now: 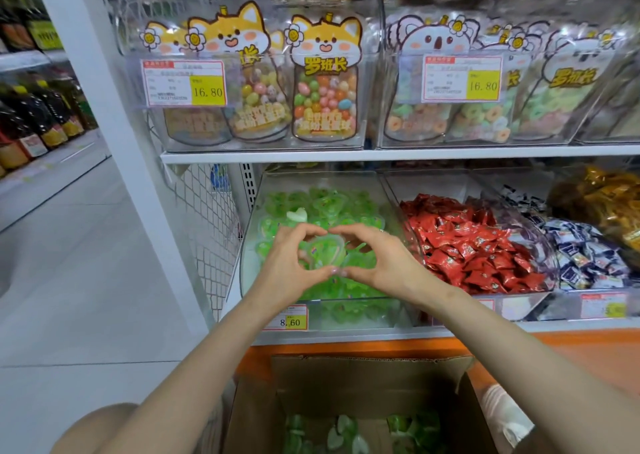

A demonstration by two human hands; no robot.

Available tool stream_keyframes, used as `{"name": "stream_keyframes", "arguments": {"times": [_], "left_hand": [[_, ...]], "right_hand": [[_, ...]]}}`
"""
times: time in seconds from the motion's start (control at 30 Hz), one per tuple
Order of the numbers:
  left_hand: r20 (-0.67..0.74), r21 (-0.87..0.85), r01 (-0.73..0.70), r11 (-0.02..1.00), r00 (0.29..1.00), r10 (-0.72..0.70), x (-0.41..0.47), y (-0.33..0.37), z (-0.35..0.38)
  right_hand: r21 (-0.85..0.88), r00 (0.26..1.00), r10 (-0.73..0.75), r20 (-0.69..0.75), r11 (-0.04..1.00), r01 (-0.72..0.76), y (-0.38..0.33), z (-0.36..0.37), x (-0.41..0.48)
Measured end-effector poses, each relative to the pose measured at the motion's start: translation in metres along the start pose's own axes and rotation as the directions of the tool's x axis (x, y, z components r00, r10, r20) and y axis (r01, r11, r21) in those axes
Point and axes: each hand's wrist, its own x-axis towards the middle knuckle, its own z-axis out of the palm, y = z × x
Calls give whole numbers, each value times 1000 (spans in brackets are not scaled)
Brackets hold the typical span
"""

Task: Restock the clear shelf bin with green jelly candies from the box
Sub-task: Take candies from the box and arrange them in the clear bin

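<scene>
Price label, lower bin: a white-and-yellow paper tag (289, 318) on the bin front reads "8.60".
Price labels, upper shelf: two red-bordered tags (183, 82) (462, 78) each read "16.80"; their smaller print is too blurred to read.
Upper shelf stock: clear jar-shaped pouches with an orange cartoon dog header (325, 82) hold multicoloured oval sweets; koala-headed pouches (433, 82) hold pastel rings. Both carry yellow Chinese lettering.
Left hand (291, 263): raised over the bin, fingers curved inward, thumb tip meeting the other thumb.
Right hand (377, 263): mirrors it, fingertips touching above, so the pair outlines a heart.
Grip: a heart-shaped clear cup of green jelly (323, 252) shows inside the outline; I cannot tell whether either hand holds it.
Green jelly candies (329, 204): glossy heart-shaped cups, heaped in the clear plastic shelf bin (251, 238) on the lower shelf.
Brown cardboard box (346, 384): open, below the shelf, with more green cups (408, 429) inside.
Neighbouring bin: shiny red foil-wrapped sweets (474, 245), just right of the green ones.
</scene>
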Motion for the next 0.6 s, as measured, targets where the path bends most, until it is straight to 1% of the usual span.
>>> {"name": "stream_keyframes", "arguments": {"times": [0.07,0.17,0.3,0.4,0.47,0.5,0.57,0.6], "left_hand": [[7,-22,20,1000,1000,-20,-2,1,-2],[-19,-47,79,996,997,-80,-4,5,-3],[-83,-84,207,975,973,-214,-3,5,0],[-74,-143,292,946,950,-304,-5,3,4],[-36,-220,329,918,938,-345,-7,4,6],[-22,-294,340,893,932,-362,-7,4,6],[-13,-471,349,810,916,-401,-7,5,2],[-8,-527,355,772,906,-423,-6,6,-1]], "right_hand": [[-12,1000,-5,-24,1000,5,0,2,1],[-9,998,4,-62,1000,-4,-1,5,1],[9,1000,16,-27,1000,-15,-2,8,0],[3,1000,16,-14,1000,-16,-6,15,0],[-33,1000,-3,-31,999,2,-8,18,1],[-38,999,-3,-33,999,1,-8,18,1],[-17,999,24,-29,1000,-24,-8,15,1],[6,999,45,-24,999,-45,-8,13,0]]}}
